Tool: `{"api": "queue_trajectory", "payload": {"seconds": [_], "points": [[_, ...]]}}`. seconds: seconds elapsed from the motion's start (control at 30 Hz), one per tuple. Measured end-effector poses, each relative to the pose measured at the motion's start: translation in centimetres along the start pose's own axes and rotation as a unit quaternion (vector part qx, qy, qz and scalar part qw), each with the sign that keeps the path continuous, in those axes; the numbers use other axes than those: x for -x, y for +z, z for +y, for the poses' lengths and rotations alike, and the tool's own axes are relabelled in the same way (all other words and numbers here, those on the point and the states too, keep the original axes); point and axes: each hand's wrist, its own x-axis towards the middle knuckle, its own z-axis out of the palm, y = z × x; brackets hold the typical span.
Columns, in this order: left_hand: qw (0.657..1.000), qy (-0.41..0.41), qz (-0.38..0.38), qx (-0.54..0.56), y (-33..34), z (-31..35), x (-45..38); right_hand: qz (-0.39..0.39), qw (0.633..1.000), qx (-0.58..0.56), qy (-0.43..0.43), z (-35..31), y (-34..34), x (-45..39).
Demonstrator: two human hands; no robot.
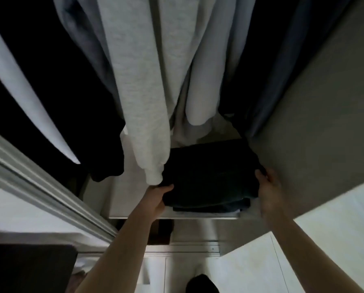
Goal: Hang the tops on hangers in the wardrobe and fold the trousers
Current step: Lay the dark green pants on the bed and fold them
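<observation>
Both forearms reach in from below: the left hand (159, 197) grips the near-left corner and the right hand (269, 182) holds the right edge of the folded dark trousers (210, 176) on the wardrobe shelf (122, 199), by its front edge. Tops, including a grey sweatshirt (138, 81), already hang above (folding looks largely done).

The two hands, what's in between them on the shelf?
In the head view, a stack of dark folded trousers lies between the left hand and the right hand, on the pale wardrobe shelf. Both hands grip its sides.
</observation>
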Motion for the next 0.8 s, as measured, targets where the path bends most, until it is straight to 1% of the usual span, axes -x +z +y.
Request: {"api": "queue_trajectory", "payload": {"seconds": [0.03,0.07,0.13,0.2,0.23,0.37,0.43,0.47,0.53,0.57,0.6,0.63,0.7,0.8], "points": [[0.998,0.0,0.029,-0.052,0.3,0.0,-1.2,0.012,0.999,0.041,-0.023,0.7,0.4,-1.0],[0.991,-0.003,0.064,-0.121,0.7,-0.1,-2.2,0.013,0.995,0.097,-0.024,1.5,0.8,-2.1],[0.965,-0.026,0.114,-0.237,1.2,-0.7,-3.8,-0.029,0.971,0.235,0.012,3.6,1.1,-4.1],[0.953,-0.049,0.116,-0.276,1.2,-1.7,-4.9,-0.075,0.944,0.315,0.062,5.5,0.8,-5.5],[0.95,-0.046,0.119,-0.285,1.1,-2.1,-5.3,-0.079,0.938,0.327,0.077,6.0,0.6,-5.9],[0.945,-0.02,0.139,-0.295,1.1,-3.1,-6.8,-0.033,0.941,0.326,0.085,7.2,1.4,-7.4],[0.942,-0.013,0.151,-0.298,1.2,-3.2,-7.4,-0.035,0.931,0.345,0.111,7.5,2.1,-7.9],[0.935,-0.006,0.155,-0.318,1.3,-3.2,-7.7,-0.038,0.929,0.341,0.137,7.7,2.5,-8.3],[0.906,0.023,0.161,-0.39,1.6,-3.0,-8.1,-0.045,0.929,0.32,0.182,8.0,3.0,-9.0],[0.896,0.043,0.164,-0.411,1.8,-2.8,-8.2,-0.05,0.926,0.322,0.192,8.1,3.2,-9.2],[0.894,0.06,0.162,-0.414,2.0,-2.5,-8.4,-0.054,0.921,0.333,0.195,8.2,3.4,-9.4],[0.899,0.075,0.156,-0.402,2.2,-2.2,-8.6,-0.053,0.917,0.347,0.187,8.2,3.5,-9.5],[0.912,0.095,0.139,-0.374,2.6,-1.2,-9.0,-0.032,0.912,0.383,0.142,7.9,3.8,-9.4],[0.913,0.137,0.121,-0.365,3.1,-0.1,-9.6,0.021,0.903,0.429,0.023,6.8,3.9,-8.4]]}}
